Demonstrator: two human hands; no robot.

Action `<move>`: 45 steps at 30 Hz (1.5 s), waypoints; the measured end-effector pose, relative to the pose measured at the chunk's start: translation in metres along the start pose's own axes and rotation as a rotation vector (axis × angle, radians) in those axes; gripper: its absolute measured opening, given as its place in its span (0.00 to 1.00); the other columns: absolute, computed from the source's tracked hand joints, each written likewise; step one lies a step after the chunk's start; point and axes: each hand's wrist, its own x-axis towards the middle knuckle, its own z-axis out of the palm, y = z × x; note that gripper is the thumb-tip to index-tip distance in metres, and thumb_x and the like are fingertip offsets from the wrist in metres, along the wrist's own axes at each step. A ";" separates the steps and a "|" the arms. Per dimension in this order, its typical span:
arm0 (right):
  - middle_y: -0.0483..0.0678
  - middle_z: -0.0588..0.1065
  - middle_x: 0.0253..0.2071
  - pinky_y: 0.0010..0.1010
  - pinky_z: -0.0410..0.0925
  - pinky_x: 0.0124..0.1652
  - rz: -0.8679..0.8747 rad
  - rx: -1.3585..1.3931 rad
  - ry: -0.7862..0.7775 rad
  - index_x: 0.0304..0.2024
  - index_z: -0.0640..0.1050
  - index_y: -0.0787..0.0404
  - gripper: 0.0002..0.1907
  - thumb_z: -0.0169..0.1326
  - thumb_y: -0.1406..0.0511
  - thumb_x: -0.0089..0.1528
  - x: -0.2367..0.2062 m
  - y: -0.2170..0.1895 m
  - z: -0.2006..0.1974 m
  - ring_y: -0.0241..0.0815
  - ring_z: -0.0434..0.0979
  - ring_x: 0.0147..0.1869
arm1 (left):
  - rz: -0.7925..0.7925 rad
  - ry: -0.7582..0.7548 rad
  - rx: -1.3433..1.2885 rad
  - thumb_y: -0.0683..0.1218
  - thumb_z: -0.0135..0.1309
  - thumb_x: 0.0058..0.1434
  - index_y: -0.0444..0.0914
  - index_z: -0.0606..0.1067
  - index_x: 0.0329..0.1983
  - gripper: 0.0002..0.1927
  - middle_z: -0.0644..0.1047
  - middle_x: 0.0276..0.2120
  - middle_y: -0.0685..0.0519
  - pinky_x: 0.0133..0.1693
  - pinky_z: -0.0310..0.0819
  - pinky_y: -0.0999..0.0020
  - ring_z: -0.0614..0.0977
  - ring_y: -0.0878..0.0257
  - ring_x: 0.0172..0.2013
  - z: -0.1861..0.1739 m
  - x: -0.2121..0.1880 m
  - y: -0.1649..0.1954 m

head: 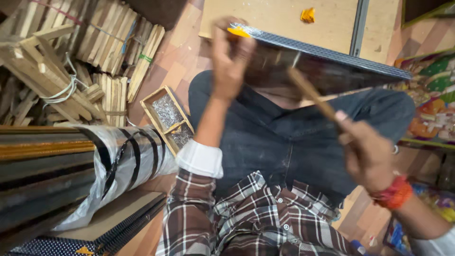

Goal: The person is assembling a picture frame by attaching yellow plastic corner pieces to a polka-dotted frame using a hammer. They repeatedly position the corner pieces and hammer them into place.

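Fingers (226, 57) around frame (327, 66); stick (313, 95) raised

Dark framed panel (327, 71): long, glossy black face, dotted patterned edge strip, held on edge and tilted across the lap, upper-left corner raised. Wooden stick (313, 95): thin, light brown, angled up-left, tip against the panel face, motion-blurred.

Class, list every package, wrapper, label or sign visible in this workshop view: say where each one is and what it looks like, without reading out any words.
Clear plastic wrapping with black stripes: left, around the ends of long frame mouldings, crinkled.
Small open wooden box: on the floor beside the person's knee, two compartments of silvery metal bits.
Colourful printed sheets: right edge, green, orange and red.
Small orange tag: on the dark frame's corner, by the left hand.
No screens.
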 end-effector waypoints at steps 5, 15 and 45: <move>0.48 0.75 0.28 0.36 0.68 0.27 0.061 0.039 -0.306 0.51 0.80 0.55 0.18 0.62 0.67 0.57 -0.051 0.018 0.039 0.47 0.77 0.26 | 0.083 0.334 -0.152 0.39 0.52 0.72 0.35 0.70 0.46 0.03 0.70 0.40 0.53 0.44 0.66 0.69 0.71 0.66 0.40 -0.066 0.043 0.013; 0.55 0.76 0.39 0.42 0.70 0.38 0.121 -0.107 -0.087 0.50 0.80 0.61 0.12 0.60 0.64 0.66 0.092 0.166 0.085 0.54 0.78 0.40 | 0.535 0.055 1.168 0.39 0.48 0.62 0.36 0.76 0.48 0.12 0.77 0.50 0.47 0.67 0.51 0.46 0.73 0.45 0.57 -0.035 0.038 0.057; 0.53 0.83 0.39 0.27 0.76 0.45 0.294 0.141 0.332 0.44 0.84 0.68 0.11 0.69 0.72 0.59 0.160 0.240 0.088 0.39 0.85 0.42 | 0.426 -0.401 0.779 0.48 0.58 0.68 0.39 0.77 0.48 0.10 0.79 0.44 0.52 0.56 0.65 0.59 0.80 0.55 0.49 0.064 0.024 0.082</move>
